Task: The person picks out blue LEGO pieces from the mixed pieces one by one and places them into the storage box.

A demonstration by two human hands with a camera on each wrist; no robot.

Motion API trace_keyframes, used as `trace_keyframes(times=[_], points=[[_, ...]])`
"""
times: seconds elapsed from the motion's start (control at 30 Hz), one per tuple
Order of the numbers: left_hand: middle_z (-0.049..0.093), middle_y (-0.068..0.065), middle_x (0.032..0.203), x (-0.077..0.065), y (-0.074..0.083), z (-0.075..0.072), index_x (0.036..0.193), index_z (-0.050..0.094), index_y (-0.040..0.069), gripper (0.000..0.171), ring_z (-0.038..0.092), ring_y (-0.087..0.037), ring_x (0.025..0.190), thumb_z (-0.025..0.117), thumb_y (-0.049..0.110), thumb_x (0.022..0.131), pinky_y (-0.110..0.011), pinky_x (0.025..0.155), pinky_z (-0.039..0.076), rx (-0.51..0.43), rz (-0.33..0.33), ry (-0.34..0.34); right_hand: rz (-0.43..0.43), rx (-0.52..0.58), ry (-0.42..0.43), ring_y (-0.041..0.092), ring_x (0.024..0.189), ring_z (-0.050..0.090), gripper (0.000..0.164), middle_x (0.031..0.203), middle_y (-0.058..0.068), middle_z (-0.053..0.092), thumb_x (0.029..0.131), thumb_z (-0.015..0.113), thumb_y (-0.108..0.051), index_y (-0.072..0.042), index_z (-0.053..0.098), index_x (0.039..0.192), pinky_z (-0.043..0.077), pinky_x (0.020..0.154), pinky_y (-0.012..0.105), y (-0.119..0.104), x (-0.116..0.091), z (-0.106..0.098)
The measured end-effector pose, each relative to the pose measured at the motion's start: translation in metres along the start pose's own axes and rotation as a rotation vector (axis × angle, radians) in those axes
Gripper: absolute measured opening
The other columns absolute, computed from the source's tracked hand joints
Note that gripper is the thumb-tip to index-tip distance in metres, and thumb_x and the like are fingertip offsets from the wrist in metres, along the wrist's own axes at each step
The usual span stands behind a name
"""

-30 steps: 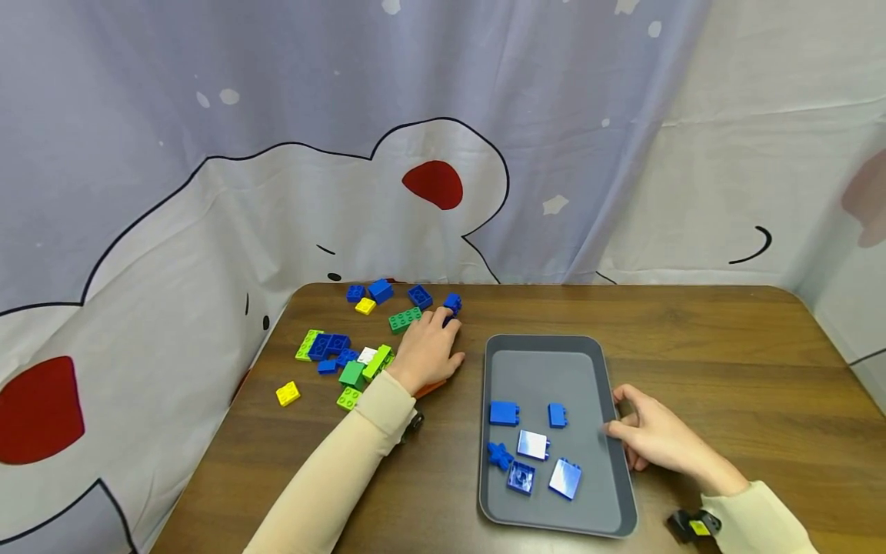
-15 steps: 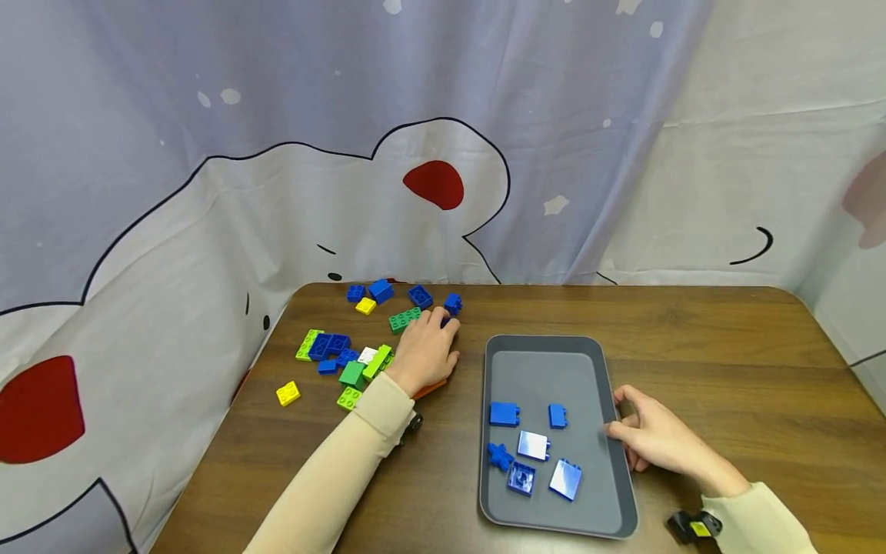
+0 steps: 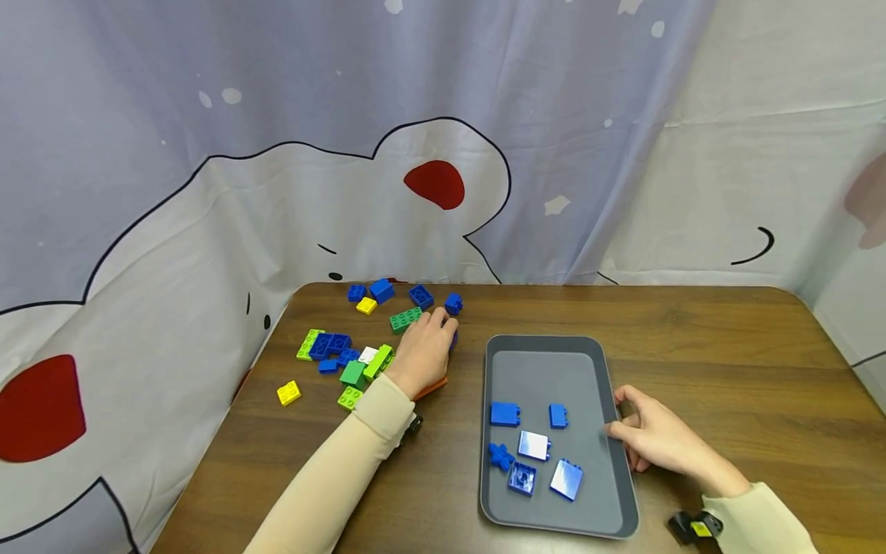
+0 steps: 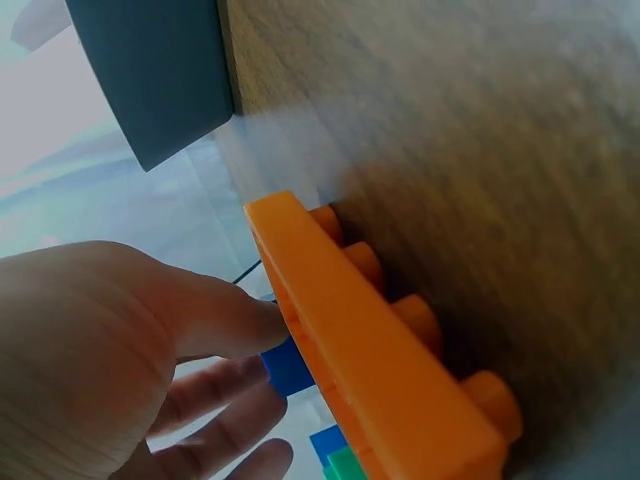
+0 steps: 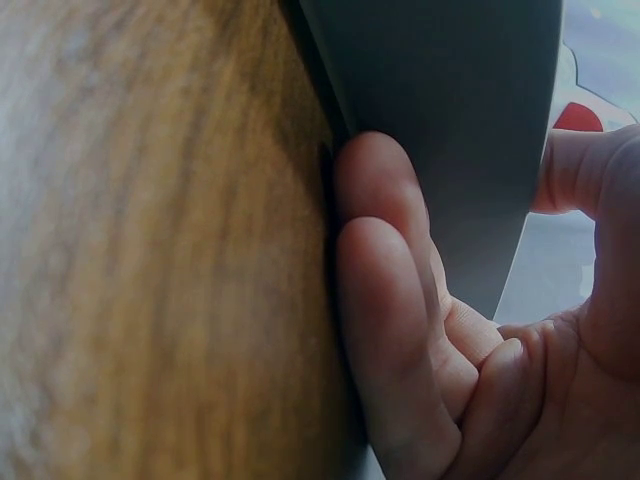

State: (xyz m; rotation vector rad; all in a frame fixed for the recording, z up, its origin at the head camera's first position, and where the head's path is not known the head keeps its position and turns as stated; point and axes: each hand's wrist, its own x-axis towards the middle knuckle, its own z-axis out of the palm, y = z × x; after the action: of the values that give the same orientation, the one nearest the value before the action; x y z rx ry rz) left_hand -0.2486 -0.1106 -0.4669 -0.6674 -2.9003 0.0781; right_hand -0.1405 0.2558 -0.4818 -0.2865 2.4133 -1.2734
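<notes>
Blue two-wide brick (image 4: 290, 368) drawn nearer the person since the earlier frame, away from the small studded blue brick (image 3: 453, 303); grey tray (image 3: 547, 375) unmoved.
Detail: on my feed the left hand (image 3: 421, 350) pinches the blue two-wide brick, thumb against fingers; from the head view I see only a sliver of it past the fingertips. Orange brick (image 4: 370, 340) lies just beside the left thumb, studs turned sideways. Dark green brick (image 3: 405, 319) near the fingers, on the far side. Right hand (image 3: 654, 435) grips the tray's right rim, thumb over it, fingers along the outer wall. I count six blue pieces (image 3: 504, 414) inside the tray, towards its near end, one star-shaped.
</notes>
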Motion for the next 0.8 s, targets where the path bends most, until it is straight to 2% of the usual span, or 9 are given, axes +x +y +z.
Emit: trace_keyframes(times=[0.13, 0.27, 0.47, 0.6, 0.8], points=[[0.058, -0.008, 0.118, -0.002, 0.001, 0.0, 0.122, 0.059, 0.011, 0.039, 0.057, -0.025, 0.098, 0.068, 0.014, 0.084, -0.038, 0.088, 0.052, 0.013, 0.016, 0.005, 0.001, -0.001, 0.001, 0.019, 0.039, 0.056, 0.04, 0.056, 0.006, 0.061, 0.09, 0.062, -0.017, 0.0, 0.038, 0.117, 0.049, 0.04, 0.035, 0.0, 0.0, 0.0], [0.06, -0.007, 0.117, -0.004, 0.002, -0.001, 0.122, 0.058, 0.012, 0.038, 0.058, -0.025, 0.1, 0.066, 0.015, 0.086, -0.04, 0.088, 0.053, 0.012, 0.016, -0.009, 0.007, 0.002, -0.002, 0.019, 0.039, 0.056, 0.04, 0.056, 0.007, 0.061, 0.09, 0.062, -0.017, 0.0, 0.038, 0.117, 0.049, 0.04, 0.035, 0.0, 0.0, 0.0], [0.06, -0.006, 0.113, -0.009, 0.006, -0.005, 0.122, 0.057, 0.012, 0.041, 0.058, -0.022, 0.099, 0.069, 0.026, 0.086, -0.038, 0.086, 0.054, 0.014, 0.025, 0.001, 0.007, 0.002, -0.004, 0.019, 0.039, 0.055, 0.04, 0.056, 0.007, 0.061, 0.091, 0.062, -0.017, -0.001, 0.037, 0.117, 0.049, 0.04, 0.036, 0.001, 0.0, 0.0], [0.06, -0.005, 0.11, -0.012, 0.011, -0.007, 0.12, 0.057, 0.012, 0.044, 0.057, -0.021, 0.098, 0.071, 0.033, 0.084, -0.038, 0.085, 0.052, 0.007, 0.034, 0.05, 0.006, 0.0, -0.002, 0.018, 0.039, 0.055, 0.04, 0.056, 0.006, 0.061, 0.091, 0.062, -0.017, -0.001, 0.037, 0.118, 0.049, 0.04, 0.035, 0.002, 0.001, 0.0], [0.057, -0.004, 0.102, -0.019, 0.02, -0.018, 0.115, 0.059, 0.011, 0.038, 0.055, -0.02, 0.09, 0.07, 0.03, 0.084, -0.034, 0.08, 0.051, -0.059, 0.069, 0.155, 0.007, -0.004, -0.001, 0.019, 0.039, 0.056, 0.041, 0.056, 0.006, 0.061, 0.091, 0.062, -0.017, 0.0, 0.038, 0.119, 0.049, 0.04, 0.035, 0.001, 0.001, 0.0]])
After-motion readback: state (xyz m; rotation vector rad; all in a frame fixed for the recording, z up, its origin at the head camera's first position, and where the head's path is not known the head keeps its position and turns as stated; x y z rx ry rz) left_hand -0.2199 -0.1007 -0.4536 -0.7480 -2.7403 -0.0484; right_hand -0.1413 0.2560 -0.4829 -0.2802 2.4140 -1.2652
